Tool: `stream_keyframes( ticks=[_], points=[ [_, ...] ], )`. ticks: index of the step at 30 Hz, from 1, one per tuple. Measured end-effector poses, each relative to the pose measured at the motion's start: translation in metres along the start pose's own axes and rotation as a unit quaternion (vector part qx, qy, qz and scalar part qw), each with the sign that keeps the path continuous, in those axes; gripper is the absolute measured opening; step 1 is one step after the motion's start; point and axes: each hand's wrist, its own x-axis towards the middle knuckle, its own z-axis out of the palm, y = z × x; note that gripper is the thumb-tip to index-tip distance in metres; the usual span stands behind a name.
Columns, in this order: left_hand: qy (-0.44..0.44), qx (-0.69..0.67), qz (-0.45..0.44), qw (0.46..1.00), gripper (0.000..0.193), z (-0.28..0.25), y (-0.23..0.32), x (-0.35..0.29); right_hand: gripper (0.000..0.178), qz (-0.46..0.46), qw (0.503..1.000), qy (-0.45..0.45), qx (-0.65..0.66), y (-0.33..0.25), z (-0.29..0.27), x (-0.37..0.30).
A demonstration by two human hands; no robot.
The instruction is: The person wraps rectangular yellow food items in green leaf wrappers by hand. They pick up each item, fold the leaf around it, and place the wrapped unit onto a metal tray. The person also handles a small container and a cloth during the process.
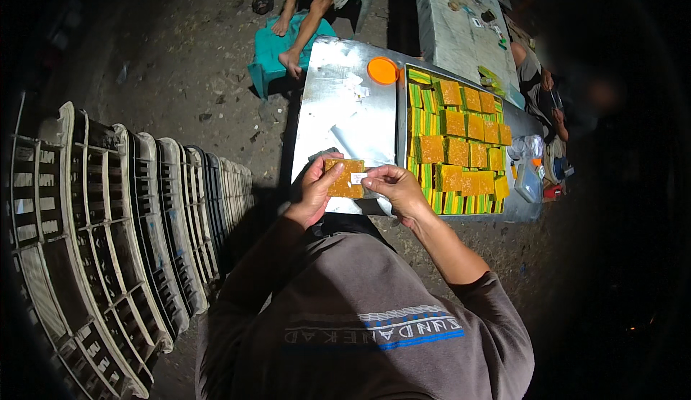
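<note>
Gripping the flat amber packet (347,189) between thumb and fingers, the left hand (312,192) supports it at frame centre. The right hand (402,192) pinches the small white label (356,178) by its right edge. Ideally, hold the packet level; smooth the label outward from its middle.

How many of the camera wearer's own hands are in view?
2. The left hand holds the left side of an orange-brown slab; the right hand pinches a small white label over the slab's right side.
</note>
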Motion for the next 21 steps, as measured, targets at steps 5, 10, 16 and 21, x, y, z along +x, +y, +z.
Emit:
stream_keyframes(
  ticks=[5,10,16,21],
  points=[
    [0.020,-0.045,-0.061,0.997,0.029,0.007,-0.001,-0.006,0.025,-0.047,0.999,0.017,-0.003,0.008,0.001,-0.010],
    [0.036,-0.053,-0.097,0.993,0.028,0.013,-0.010,0.000,0.026,-0.180,0.953,-0.012,-0.245,0.014,-0.017,-0.010],
    [0.019,-0.060,-0.121,0.991,0.037,0.028,-0.020,0.023,0.026,-0.260,0.910,0.023,-0.324,-0.016,-0.055,-0.014],
    [-0.084,-0.103,-0.062,0.989,0.044,0.071,-0.012,0.049,0.036,-0.196,0.938,0.081,-0.275,-0.072,-0.078,-0.020]
  ],
)
